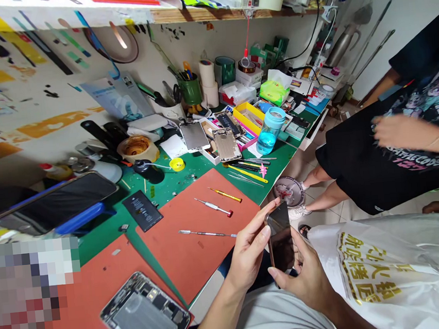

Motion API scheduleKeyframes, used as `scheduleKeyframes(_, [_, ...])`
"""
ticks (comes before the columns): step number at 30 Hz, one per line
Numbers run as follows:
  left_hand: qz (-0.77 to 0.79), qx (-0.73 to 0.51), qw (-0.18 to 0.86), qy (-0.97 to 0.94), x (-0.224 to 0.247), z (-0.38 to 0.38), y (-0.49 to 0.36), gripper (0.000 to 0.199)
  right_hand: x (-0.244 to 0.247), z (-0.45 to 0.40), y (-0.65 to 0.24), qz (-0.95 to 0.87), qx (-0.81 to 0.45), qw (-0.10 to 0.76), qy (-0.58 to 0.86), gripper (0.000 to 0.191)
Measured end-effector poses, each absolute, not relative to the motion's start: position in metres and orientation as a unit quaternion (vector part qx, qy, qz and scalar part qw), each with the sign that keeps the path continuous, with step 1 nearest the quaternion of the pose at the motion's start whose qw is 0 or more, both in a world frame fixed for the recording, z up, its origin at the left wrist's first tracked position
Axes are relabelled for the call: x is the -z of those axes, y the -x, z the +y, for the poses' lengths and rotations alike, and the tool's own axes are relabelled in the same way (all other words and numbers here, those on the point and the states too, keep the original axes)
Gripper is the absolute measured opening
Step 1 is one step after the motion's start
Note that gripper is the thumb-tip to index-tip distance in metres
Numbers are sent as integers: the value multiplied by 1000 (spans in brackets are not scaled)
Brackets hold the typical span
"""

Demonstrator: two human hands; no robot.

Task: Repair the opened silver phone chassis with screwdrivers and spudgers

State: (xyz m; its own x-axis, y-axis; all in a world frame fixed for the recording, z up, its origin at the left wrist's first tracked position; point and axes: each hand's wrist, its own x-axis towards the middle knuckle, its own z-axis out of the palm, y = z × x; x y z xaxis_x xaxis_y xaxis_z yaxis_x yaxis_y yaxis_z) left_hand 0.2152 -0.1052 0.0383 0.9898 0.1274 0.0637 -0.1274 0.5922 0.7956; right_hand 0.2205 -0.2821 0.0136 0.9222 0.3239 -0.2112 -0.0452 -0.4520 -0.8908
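Nearest of all, two bare hands hold a dark-glassed smartphone (280,237) up beyond the near right edge of the worktop (175,189). Its long axis stands almost upright in the head view, leaning only slightly, with the glass turned toward the person. The left hand (247,250) is half open, its fingers spread against the phone's left long edge near the top. The right hand (306,280) curls around the lower end and is the nearer hand to the phone's base, though its grip is partly hidden. Farther along the worktop, three small repair tools (214,207) lie on an orange-red mat (201,259). An opened phone body (144,316) rests on a second mat (87,322) at the near left, and a black battery (142,210) lies beyond. To the right sits a white plastic bag (389,272) with gold lettering, while a co-worker's hand (402,131) rests against a black T-shirt (360,171).
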Motion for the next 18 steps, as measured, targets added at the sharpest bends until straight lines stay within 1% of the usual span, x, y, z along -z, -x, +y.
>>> scheduleKeyframes(5, [2, -71, 892, -447, -39, -105, -216, 46, -11, -281, -219, -95, -156, 520, 835, 98])
scheduleKeyframes(11, [-4, -63, 897, -437, -35, -105, -214, 45, 2, -282, -216, -97, -106, 511, 848, 102])
scheduleKeyframes(18, [-11, -45, 903, -428, -29, -106, -212, 45, 13, -285, -217, -136, -35, 462, 876, 102])
